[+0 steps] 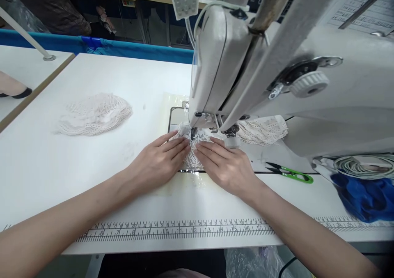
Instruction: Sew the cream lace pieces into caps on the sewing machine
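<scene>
White lace fabric (193, 158) lies under the presser foot (193, 133) of a white sewing machine (212, 56). My left hand (161, 159) rests flat on the lace's left side, fingers stretched out and pointing at the needle area. From the other side, my right hand (226, 163) lies flat on the lace with its fingers extended. Both sets of fingertips are close to the presser foot, with a strip of lace showing between them. Another piece of lace (261, 130) lies behind the machine head on the right. The needle tip is hard to make out.
A lace pile (95, 113) sits on the white table at left. Green-handled thread snips (291, 173) lie right of my right hand, near a blue cloth (366, 196) and a coiled cord (365, 166). A ruler strip (191, 230) lines the front edge. Another person (52, 7) is at the upper left.
</scene>
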Tool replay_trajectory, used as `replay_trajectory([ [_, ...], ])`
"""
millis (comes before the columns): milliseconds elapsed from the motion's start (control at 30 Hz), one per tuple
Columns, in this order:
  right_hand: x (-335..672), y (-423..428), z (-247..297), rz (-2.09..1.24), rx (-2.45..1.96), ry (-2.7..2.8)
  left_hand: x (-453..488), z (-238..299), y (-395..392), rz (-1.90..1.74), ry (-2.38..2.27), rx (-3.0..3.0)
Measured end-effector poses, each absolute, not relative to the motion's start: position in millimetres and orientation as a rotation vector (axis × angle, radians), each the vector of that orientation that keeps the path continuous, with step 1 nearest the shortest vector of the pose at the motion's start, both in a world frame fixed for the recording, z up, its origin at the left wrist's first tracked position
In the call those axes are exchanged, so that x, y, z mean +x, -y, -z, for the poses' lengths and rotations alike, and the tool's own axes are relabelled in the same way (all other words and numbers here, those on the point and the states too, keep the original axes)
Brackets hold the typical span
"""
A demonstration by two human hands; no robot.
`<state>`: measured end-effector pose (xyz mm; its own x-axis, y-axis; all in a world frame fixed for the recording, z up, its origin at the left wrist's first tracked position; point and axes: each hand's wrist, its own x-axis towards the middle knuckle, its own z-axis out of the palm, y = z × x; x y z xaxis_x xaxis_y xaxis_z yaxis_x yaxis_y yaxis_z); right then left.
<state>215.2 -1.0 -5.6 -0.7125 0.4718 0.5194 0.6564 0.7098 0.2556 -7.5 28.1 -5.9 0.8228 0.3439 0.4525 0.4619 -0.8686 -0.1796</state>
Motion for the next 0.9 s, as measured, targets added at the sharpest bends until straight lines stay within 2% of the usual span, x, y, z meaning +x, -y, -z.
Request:
replay_trajectory([
  [333, 216, 3, 6, 0.6, -0.813, 2.486, -5, 2, -15, 0.632, 0.665, -2.745],
  [633, 213, -4, 6, 0.639, -0.937, 2.477, -3, 8, -25, 0.632, 0.752, -2.728],
  [900, 213, 5, 7, 0.538, -1.009, 2.472, -6, 7, -20, 0.631, 0.745, -2.736],
])
